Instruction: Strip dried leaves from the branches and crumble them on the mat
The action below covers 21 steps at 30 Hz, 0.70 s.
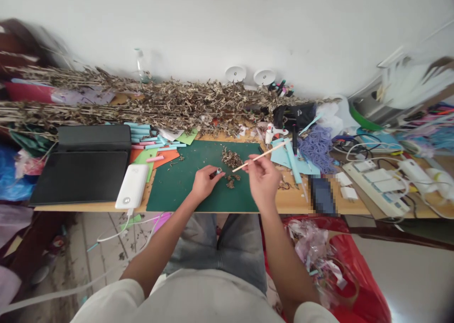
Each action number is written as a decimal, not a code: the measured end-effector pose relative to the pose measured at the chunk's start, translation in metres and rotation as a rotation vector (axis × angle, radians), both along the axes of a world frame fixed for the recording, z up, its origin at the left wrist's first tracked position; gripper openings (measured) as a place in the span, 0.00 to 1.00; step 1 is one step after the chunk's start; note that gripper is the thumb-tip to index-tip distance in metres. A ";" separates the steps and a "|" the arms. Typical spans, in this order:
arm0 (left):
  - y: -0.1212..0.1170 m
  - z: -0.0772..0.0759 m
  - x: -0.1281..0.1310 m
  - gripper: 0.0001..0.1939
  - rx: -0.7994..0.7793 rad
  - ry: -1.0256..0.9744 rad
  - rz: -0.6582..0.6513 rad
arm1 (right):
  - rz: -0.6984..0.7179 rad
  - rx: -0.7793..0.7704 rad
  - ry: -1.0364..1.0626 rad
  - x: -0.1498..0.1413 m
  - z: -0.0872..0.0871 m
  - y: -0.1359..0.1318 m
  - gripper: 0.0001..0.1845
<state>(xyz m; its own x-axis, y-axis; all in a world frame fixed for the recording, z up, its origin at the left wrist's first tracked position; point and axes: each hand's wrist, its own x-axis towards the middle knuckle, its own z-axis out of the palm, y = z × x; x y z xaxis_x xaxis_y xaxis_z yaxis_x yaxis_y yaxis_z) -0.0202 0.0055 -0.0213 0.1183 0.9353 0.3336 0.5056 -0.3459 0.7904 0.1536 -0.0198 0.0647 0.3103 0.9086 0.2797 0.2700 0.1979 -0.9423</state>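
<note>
My left hand (205,183) is closed around a small light-blue paper tube (219,170), its open end facing up and most of it hidden by the fingers. A thin wooden stick (262,155) is pinched in my right hand (263,178); it slants from lower left to upper right. The stick's lower end hangs over a small pile of dried, crumbled leaves (231,158), apart from the tube. A few more crumbled bits (232,181) lie between my hands. Under them is a dark green cutting mat (173,190).
Dried plant stalks (198,100) run along the back. To the left are a black tablet case (85,171), a white power bank (132,186) and light-blue paper rolls (140,130). A glue gun (275,133), purple yarn (315,148) and power strip (378,188) are at right.
</note>
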 end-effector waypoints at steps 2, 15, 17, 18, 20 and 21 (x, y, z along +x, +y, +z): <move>0.000 0.000 0.000 0.10 0.004 0.004 -0.010 | 0.033 0.057 0.032 -0.015 -0.001 -0.003 0.10; 0.000 0.000 0.000 0.10 0.003 0.001 -0.030 | 0.126 0.165 -0.223 -0.029 -0.010 -0.011 0.08; -0.001 -0.001 -0.001 0.11 0.005 -0.003 -0.033 | 0.130 0.174 -0.232 -0.030 -0.012 -0.012 0.07; -0.001 -0.001 -0.001 0.11 0.007 -0.003 -0.034 | 0.131 0.177 -0.240 -0.031 -0.013 -0.013 0.07; 0.000 -0.002 -0.001 0.11 0.008 -0.003 -0.033 | 0.133 0.182 -0.258 -0.031 -0.015 -0.013 0.07; 0.000 -0.002 -0.001 0.11 0.008 -0.002 -0.032 | 0.135 0.187 -0.265 -0.031 -0.015 -0.013 0.07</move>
<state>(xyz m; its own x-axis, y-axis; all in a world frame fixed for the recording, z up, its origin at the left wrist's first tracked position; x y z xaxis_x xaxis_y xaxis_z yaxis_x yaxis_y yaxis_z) -0.0207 0.0050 -0.0232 0.1475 0.9284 0.3411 0.4925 -0.3680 0.7887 0.1225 -0.0330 0.0495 0.0852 0.8617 0.5001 0.4598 0.4113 -0.7870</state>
